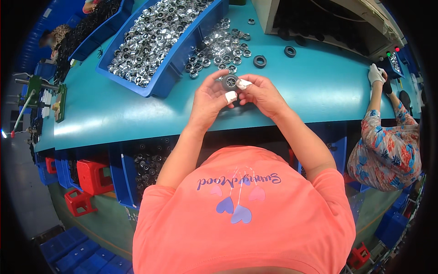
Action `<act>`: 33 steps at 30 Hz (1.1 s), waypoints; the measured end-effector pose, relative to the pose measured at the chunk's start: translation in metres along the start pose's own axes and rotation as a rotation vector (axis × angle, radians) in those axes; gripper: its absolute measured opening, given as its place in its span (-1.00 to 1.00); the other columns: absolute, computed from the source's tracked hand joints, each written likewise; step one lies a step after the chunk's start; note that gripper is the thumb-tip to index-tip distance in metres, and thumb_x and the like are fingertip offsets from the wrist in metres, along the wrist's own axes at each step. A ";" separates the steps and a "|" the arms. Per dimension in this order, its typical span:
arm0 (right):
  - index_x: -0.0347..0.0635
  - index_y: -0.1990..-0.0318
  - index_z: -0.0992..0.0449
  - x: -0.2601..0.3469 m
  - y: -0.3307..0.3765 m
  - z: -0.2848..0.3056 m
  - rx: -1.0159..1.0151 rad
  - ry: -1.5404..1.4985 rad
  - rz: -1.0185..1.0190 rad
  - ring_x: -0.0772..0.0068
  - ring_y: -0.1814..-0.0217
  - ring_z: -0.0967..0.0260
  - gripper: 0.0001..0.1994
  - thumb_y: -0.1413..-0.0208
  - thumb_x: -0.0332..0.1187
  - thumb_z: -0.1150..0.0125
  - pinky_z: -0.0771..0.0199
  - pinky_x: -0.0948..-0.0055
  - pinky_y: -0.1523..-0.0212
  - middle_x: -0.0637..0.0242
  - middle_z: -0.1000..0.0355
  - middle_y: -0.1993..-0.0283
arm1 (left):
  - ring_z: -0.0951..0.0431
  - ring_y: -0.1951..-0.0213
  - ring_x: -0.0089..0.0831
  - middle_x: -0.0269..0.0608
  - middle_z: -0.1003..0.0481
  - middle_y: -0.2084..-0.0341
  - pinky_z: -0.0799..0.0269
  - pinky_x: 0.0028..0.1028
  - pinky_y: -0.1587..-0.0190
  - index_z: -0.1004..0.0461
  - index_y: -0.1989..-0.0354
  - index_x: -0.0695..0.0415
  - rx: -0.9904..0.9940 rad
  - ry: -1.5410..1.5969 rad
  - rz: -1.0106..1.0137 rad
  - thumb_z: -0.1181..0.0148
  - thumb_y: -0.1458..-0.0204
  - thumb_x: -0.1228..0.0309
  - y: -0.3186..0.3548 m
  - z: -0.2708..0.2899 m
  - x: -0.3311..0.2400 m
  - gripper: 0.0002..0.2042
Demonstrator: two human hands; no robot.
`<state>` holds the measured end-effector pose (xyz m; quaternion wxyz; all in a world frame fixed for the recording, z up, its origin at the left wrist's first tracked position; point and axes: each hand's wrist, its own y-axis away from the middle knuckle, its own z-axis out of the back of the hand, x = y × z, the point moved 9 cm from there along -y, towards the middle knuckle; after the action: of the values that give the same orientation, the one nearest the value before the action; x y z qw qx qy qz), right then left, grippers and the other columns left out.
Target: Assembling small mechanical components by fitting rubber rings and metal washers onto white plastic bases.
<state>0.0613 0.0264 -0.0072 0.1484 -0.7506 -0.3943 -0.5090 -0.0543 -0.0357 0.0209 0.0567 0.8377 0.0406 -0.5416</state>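
Between my two hands, above the front part of the teal table, is a small toy wheel with a black tyre and a silver spoked hub. My left hand grips it from the left, its thumb wrapped in white tape. My right hand closes on its right side, with white tape on the thumb too. Something dark shows beneath the fingers, too hidden to name. Just beyond my hands lies a loose pile of shiny silver hubs. Two black tyres, a nearer tyre and a farther tyre, rest to the right of the pile.
A big blue bin heaped with silver hubs stands at the far left. A beige box holding black tyres is at the back right. A co-worker in a floral top works at the right. Green hand press stands at the left edge.
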 end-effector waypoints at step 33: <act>-0.08 -0.04 -0.56 0.045 -0.001 0.005 -0.018 1.305 0.366 0.16 0.07 -0.51 -0.47 0.16 -0.22 -0.51 -0.53 0.21 0.04 0.27 -0.48 0.13 | -0.49 0.32 -0.56 -0.31 -0.53 0.29 -0.43 -0.55 0.23 -0.51 -0.11 0.20 -0.036 -0.798 0.011 -0.24 -0.18 0.38 0.029 0.029 -0.017 -0.66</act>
<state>0.0711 0.0497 0.0301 0.4335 -0.3454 -0.0859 -0.8279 -0.0833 -0.0688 0.0263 0.0856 0.5606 0.0204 -0.8234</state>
